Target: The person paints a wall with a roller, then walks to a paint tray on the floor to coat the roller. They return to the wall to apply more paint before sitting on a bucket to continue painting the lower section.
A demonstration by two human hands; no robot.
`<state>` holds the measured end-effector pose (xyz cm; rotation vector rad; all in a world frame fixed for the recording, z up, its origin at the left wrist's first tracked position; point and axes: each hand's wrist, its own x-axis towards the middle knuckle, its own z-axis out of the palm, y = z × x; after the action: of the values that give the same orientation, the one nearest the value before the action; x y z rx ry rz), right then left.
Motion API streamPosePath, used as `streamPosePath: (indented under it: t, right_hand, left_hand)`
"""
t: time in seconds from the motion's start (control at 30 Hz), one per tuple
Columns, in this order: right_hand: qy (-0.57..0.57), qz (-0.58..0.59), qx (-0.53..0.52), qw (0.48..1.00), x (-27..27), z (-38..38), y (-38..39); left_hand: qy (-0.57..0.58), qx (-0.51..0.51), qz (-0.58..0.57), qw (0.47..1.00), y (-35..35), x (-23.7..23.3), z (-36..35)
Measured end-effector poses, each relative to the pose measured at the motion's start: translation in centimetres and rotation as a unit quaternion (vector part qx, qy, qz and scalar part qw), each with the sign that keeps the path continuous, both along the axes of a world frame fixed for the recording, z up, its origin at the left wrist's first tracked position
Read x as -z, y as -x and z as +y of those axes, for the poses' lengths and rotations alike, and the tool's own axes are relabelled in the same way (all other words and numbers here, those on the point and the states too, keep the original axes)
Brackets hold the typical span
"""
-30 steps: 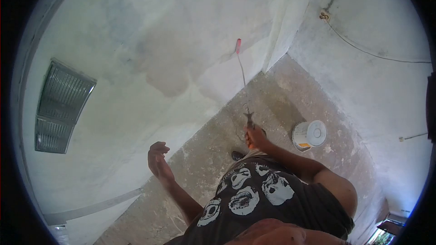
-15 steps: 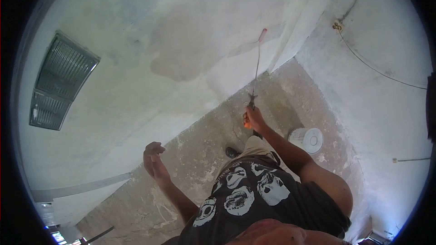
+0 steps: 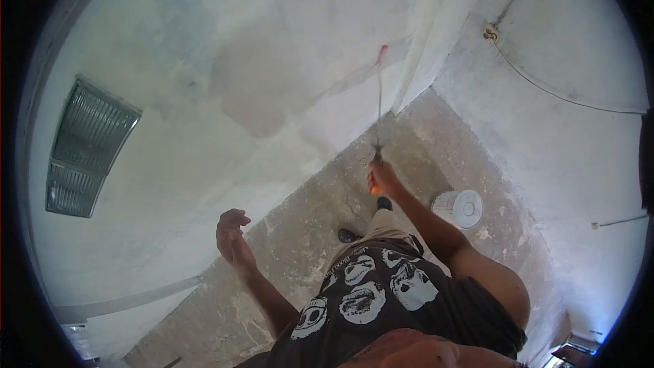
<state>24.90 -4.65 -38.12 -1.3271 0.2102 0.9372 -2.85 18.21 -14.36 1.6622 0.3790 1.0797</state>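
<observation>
My right hand is closed around the handle of a long thin paint roller, with a bit of orange showing below the fingers. The roller's thin rod runs up from a dark fitting just above the fist. At its far end, the pinkish roller head is at the white wall, beside a darker damp-looking band; firm contact cannot be made out. My left hand is raised near the wall's lower part, its fingers loosely bent and apart, with nothing visible in it.
A white bucket stands on the worn concrete floor, right of my feet. A glass-block vent is set in the wall at left. On the right wall, a socket trails a cable. A large grey patch marks the wall.
The view has shifted slightly. My right hand stays closed on the paint roller, whose head is a little lower along the wall. My left hand has hardly moved.
</observation>
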Motion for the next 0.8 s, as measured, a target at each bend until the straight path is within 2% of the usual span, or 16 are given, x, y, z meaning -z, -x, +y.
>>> streamPosePath:
  t: [0.07,0.17,0.2,0.23,0.3,0.37,0.47,0.53,0.6,0.63,0.7,0.77,0.8]
  right_hand:
    - [0.013,-0.038,-0.077,0.996,-1.4,-0.8,4.9]
    - [-0.005,0.000,-0.064,0.998,-3.8,-1.5,8.3]
    - [0.039,-0.037,-0.071,0.996,-1.3,-1.4,7.0]
    - [0.017,-0.041,-0.064,0.997,0.3,-1.7,4.9]
    - [0.001,-0.049,-0.057,0.997,1.0,-1.4,0.6]
    - [-0.032,-0.023,0.011,0.999,0.4,-0.6,-2.8]
    - [-0.089,-0.042,-0.040,0.994,1.5,1.0,2.2]
    - [-0.017,-0.177,-0.141,0.974,2.0,0.8,9.4]
    - [-0.084,0.028,-0.173,0.981,-6.9,0.7,13.7]
    - [-0.079,0.034,-0.179,0.980,-4.5,0.8,13.0]
    - [0.020,-0.079,-0.145,0.986,1.8,0.8,10.4]
    - [-0.118,0.048,-0.075,0.989,-3.9,0.8,6.6]
    - [-0.118,0.046,-0.079,0.989,-4.2,1.3,5.7]
  left_hand:
    - [0.008,0.006,-0.012,1.000,-0.4,0.7,0.4]
    - [0.021,0.007,-0.015,1.000,-1.0,0.8,0.0]
    - [0.023,0.008,-0.009,1.000,-1.0,0.6,-0.2]
    - [0.026,0.006,-0.008,1.000,-0.9,0.3,-0.2]
    - [0.029,0.018,-0.005,0.999,-0.8,0.2,-0.3]
    - [0.018,0.031,-0.028,0.999,-0.4,0.7,0.2]
    - [0.017,0.020,-0.019,0.999,0.3,1.1,0.6]
    - [0.020,0.013,-0.012,1.000,0.6,1.8,0.8]
    - [0.042,0.008,-0.025,0.999,0.8,2.3,0.6]
    - [0.061,0.010,-0.032,0.998,1.1,2.6,0.4]
    - [0.061,0.008,-0.012,0.998,1.5,2.0,-0.3]
    - [0.048,0.008,-0.007,0.999,1.8,1.9,-0.4]
    - [0.055,0.009,-0.010,0.998,2.1,2.2,-0.3]
